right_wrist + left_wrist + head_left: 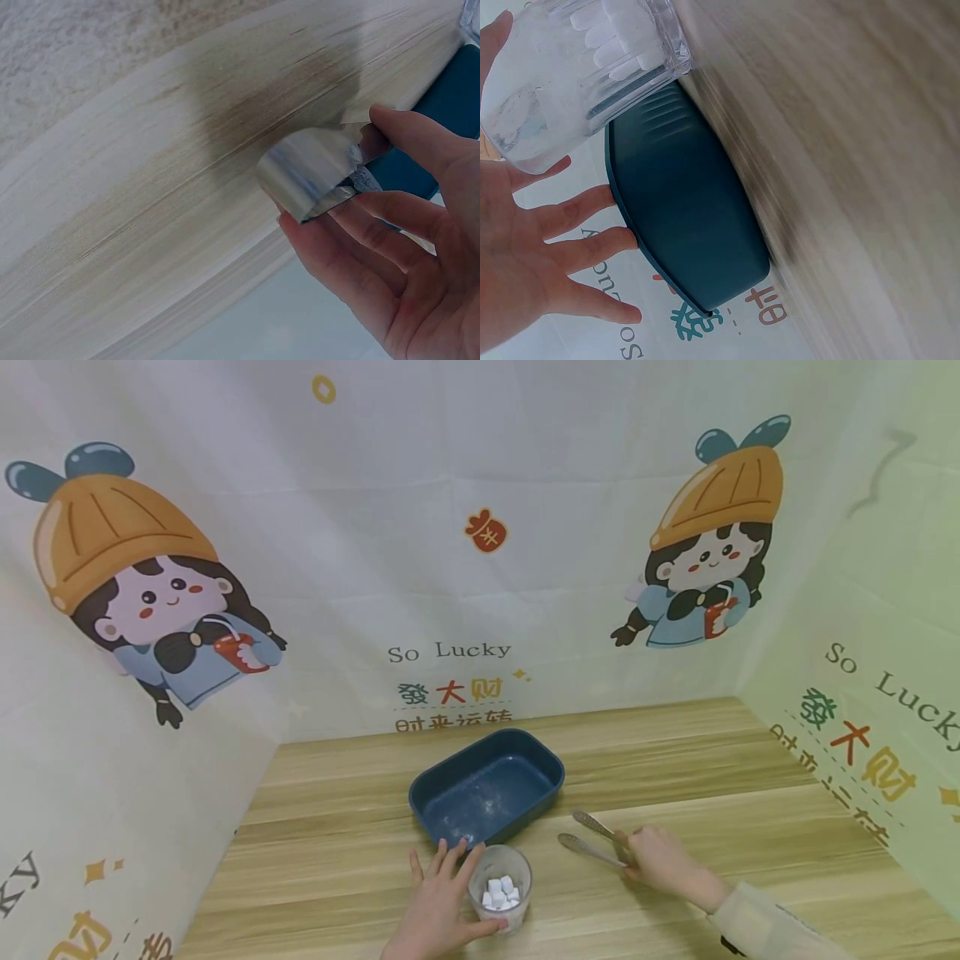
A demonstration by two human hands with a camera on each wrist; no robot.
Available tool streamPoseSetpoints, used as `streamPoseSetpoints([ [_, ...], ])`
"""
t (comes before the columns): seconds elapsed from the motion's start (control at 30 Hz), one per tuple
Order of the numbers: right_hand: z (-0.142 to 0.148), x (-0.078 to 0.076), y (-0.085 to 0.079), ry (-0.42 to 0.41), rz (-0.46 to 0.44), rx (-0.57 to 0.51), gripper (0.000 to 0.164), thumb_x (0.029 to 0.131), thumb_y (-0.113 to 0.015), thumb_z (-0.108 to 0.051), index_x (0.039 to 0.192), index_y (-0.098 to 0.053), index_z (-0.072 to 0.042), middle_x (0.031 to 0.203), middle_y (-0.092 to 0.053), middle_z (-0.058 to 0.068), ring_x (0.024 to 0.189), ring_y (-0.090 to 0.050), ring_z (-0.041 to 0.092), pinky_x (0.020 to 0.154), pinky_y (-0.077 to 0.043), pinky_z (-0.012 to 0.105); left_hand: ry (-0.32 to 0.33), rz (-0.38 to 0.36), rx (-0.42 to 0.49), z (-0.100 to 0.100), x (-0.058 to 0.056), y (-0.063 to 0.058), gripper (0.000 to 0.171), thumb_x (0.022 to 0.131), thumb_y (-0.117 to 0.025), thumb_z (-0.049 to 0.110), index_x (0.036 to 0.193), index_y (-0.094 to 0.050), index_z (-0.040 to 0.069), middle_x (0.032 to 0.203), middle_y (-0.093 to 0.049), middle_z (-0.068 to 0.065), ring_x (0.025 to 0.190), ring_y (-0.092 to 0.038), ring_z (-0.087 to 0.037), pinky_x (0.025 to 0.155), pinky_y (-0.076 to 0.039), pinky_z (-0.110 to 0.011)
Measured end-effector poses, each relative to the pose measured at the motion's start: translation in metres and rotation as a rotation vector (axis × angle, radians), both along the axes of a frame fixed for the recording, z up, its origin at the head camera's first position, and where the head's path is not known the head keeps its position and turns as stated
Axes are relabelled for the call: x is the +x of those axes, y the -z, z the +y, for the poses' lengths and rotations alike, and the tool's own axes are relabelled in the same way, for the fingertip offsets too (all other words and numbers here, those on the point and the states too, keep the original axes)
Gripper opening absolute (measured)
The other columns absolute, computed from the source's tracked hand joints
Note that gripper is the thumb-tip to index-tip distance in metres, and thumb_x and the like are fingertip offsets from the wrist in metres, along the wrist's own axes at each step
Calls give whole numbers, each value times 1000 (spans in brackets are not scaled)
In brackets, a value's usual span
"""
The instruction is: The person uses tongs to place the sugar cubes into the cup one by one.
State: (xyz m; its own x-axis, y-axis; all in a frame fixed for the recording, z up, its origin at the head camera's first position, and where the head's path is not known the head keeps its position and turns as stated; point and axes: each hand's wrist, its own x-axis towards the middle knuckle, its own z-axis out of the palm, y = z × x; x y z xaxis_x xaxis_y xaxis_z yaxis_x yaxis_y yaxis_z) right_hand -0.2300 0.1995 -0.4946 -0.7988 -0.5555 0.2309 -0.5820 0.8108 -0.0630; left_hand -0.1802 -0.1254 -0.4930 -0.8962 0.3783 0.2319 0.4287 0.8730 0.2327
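Note:
A clear glass (501, 885) with several white cubes (501, 893) stands in front of a dark blue rectangular basin (487, 802). My left hand (438, 902) has thumb and index finger on either side of the glass. Its other fingers are spread, with fingertips right at the rim of the basin in the left wrist view. To the right, my right hand (660, 864) holds metal tongs (592, 850) by the bent end. Their two arms stand apart, tips toward the basin, with nothing between them. In the right wrist view, the silver bend (311, 169) shows between thumb and fingers.
Wood-grain boards form the table (330, 827). A pale printed cloth (562, 468) with cartoon figures and lettering hangs behind it and along both sides. The basin stands toward the back middle, near the rear cloth.

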Motion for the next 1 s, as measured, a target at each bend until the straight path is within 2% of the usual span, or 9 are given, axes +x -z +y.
streamPoseSetpoints([
  [0.43,-4,4,1,18,27,15,50,63,-78,-23,99,-64,7,50,-48,-3,39,-30,-1,35,-24,7,8,11,7,0,0,2,94,62,-58,72,135,-38,17,133,-43,-18,120,-38,-49,89,-17,-75],
  [0.8,-10,5,5,45,-32,23,41,63,-77,-28,87,-60,1,51,-51,-3,40,-35,1,35,-27,10,6,22,6,0,1,3,94,62,-58,72,135,-37,17,133,-43,-18,120,-38,-49,89,-17,-75],
  [1.0,-15,7,5,89,-49,7,52,65,-76,-29,99,-60,8,52,-51,-1,39,-36,3,33,-27,11,9,55,17,0,0,3,94,62,-57,73,134,-39,15,131,-45,-19,118,-39,-50,87,-18,-76],
])
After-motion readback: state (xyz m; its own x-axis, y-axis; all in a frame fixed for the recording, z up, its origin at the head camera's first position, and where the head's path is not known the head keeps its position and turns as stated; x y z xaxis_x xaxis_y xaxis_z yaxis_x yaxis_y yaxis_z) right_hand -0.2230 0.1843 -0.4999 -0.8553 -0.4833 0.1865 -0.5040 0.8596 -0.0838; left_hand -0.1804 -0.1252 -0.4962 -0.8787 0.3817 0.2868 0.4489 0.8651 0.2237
